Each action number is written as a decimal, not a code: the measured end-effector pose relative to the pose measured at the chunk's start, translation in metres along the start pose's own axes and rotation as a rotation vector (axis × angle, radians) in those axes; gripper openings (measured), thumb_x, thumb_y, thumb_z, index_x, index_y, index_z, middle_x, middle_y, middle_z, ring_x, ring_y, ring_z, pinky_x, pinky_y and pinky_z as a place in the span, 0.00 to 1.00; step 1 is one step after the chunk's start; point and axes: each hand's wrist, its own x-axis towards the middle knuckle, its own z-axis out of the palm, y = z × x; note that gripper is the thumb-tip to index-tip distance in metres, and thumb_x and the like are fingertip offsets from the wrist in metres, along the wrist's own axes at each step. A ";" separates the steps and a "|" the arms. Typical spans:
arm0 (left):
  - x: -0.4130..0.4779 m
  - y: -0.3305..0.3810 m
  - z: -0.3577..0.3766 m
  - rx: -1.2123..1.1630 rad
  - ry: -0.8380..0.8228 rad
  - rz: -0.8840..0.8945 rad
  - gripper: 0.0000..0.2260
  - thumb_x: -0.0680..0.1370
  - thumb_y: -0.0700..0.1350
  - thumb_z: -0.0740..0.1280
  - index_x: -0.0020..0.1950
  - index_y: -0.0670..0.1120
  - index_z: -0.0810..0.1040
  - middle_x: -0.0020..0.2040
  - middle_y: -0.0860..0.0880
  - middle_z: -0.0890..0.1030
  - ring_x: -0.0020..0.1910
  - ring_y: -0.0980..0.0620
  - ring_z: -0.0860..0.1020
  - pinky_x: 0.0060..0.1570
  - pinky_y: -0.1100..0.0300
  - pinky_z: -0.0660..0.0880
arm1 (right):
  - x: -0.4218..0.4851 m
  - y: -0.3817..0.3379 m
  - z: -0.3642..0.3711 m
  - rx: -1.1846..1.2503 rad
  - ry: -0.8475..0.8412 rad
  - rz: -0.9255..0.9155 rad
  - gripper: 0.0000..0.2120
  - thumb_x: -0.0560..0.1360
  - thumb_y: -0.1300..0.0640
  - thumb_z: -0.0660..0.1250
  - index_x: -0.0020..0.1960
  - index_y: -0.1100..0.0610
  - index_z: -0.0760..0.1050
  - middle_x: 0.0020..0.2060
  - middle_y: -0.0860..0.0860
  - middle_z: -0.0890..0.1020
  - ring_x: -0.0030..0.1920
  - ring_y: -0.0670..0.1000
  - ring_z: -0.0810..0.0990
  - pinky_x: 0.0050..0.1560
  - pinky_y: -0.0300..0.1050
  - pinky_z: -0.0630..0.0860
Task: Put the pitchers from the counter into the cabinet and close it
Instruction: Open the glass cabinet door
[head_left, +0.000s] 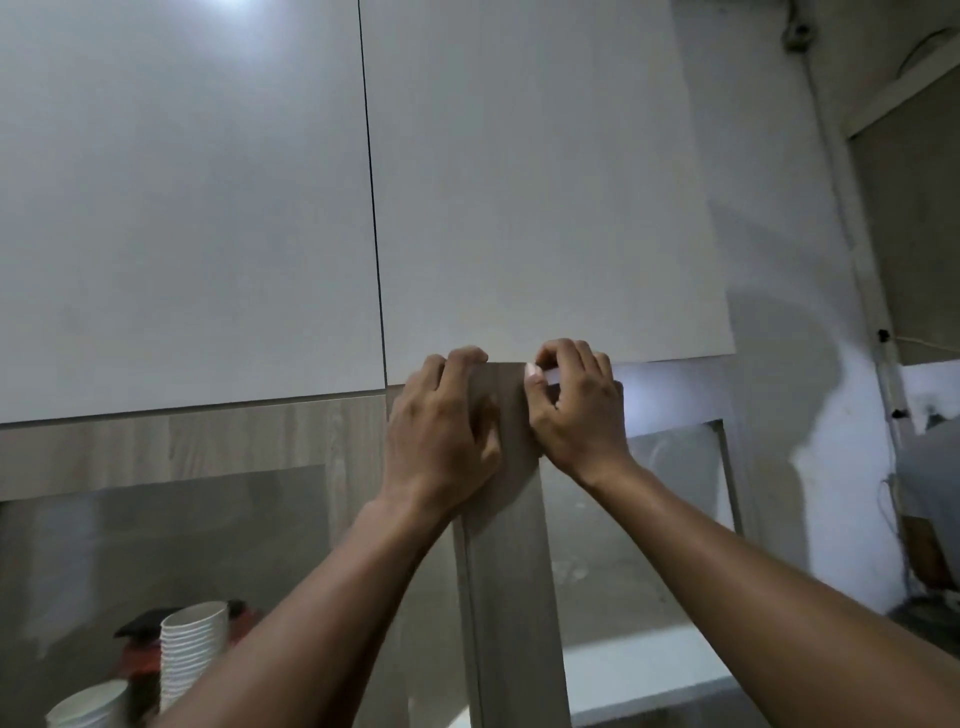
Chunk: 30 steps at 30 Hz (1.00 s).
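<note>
White, flat and handleless, 2 upper cabinet doors fill the view from 9 to 2 o'clock, a thin dark seam between them. Both hands meet at the bottom edge of the right cabinet door (540, 197), just below centre. The left hand (441, 436) curls its fingertips (467, 356) over that lower lip; the right hand (576, 410) pinches the same edge between thumb and bent fingers. Each is closed narrowly on the door, carrying nothing else.

No pitchers are in view, so I cannot tell whether they sit inside or on the counter. The door looks like a stiff, light panel that likely swings on side hinges; its smooth face offers no purchase, so the lower lip is the sensible grip.

A wood-grain post (506, 571) stands directly below the hands. Stacked paper cups (189, 649) sit at 7 o'clock. Open wall lies toward 3 o'clock, leaving swing room.
</note>
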 end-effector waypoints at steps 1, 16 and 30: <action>-0.001 0.011 -0.004 -0.026 0.011 0.029 0.19 0.75 0.46 0.67 0.66 0.47 0.74 0.56 0.44 0.79 0.51 0.44 0.78 0.48 0.48 0.78 | 0.000 -0.001 -0.015 0.007 -0.006 -0.003 0.08 0.78 0.46 0.57 0.49 0.49 0.70 0.45 0.46 0.75 0.49 0.48 0.71 0.47 0.48 0.71; -0.044 0.235 0.016 -0.547 0.027 0.164 0.26 0.82 0.54 0.54 0.79 0.45 0.62 0.70 0.45 0.75 0.64 0.47 0.77 0.60 0.48 0.75 | 0.008 0.027 -0.261 0.322 -0.229 0.309 0.25 0.75 0.36 0.58 0.51 0.57 0.77 0.48 0.54 0.83 0.51 0.53 0.81 0.55 0.53 0.77; -0.092 0.416 0.140 -0.497 -0.480 0.300 0.28 0.84 0.58 0.49 0.83 0.55 0.46 0.84 0.51 0.49 0.82 0.48 0.52 0.79 0.49 0.54 | -0.025 0.097 -0.472 0.013 0.013 0.541 0.21 0.80 0.39 0.55 0.59 0.52 0.77 0.54 0.52 0.83 0.56 0.55 0.81 0.62 0.60 0.76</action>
